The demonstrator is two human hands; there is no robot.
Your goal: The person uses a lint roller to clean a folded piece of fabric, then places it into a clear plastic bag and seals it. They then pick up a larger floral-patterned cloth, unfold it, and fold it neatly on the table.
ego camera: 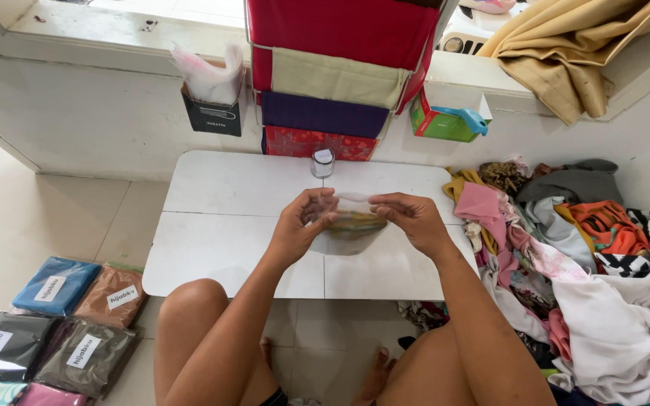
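Clear plastic bag (355, 224) of folded patterned cloth hangs between your two hands, just above the middle of the white desk (220, 218). Your left hand (304, 224) pinches its top edge at one end, your right hand (414, 219) at the other, both clamped on it and about equally near. Its long axis runs left to right across you. A small glass jar (323, 162) stands just beyond it, apart. Loose clothes (573, 240) pile at your right; packed bags (69, 316) lie on the floor at your left.
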